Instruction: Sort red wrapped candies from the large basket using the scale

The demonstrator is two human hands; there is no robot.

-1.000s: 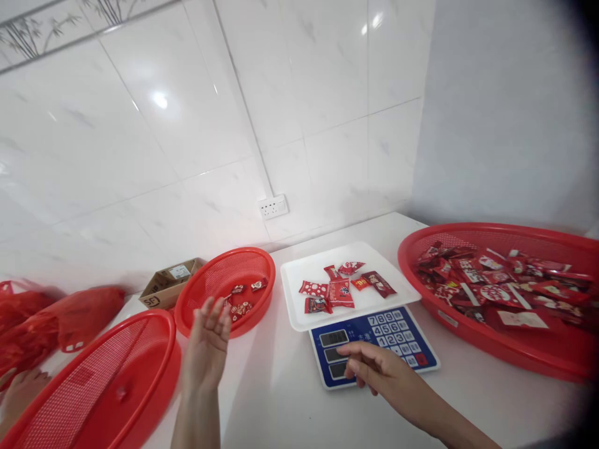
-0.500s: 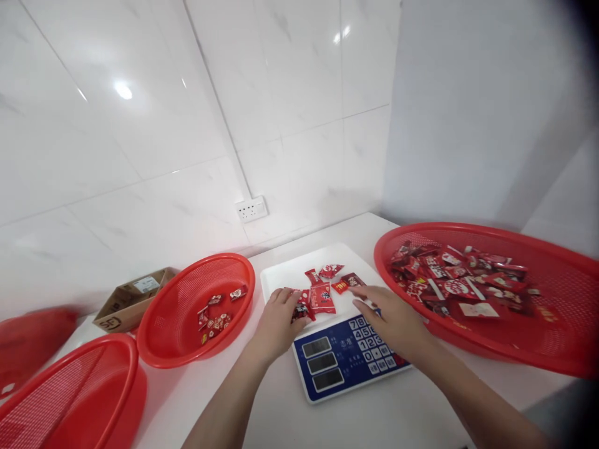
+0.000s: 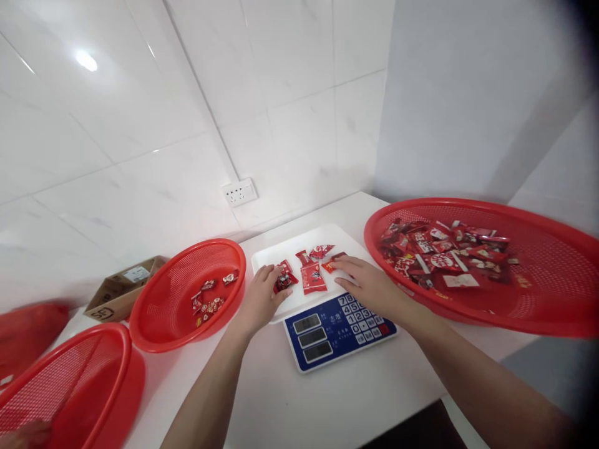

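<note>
Left hand and right hand spread loosely at red packets on white tray; hasty scoop could push one over edge.

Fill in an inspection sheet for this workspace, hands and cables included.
Surface: white table.
Main things: red packets on the white tray of a blue scale.
Clutter: large basket of packets at right; smaller basket holding a few and another basket at left; open cardboard box; red bag.
Hands: left hand at the tray's left packets, right hand at its right ones; grips unclear; another person's hand, lower left.
Cables: nothing seen.
Surroundings: tiled wall with socket; grey wall.
</note>
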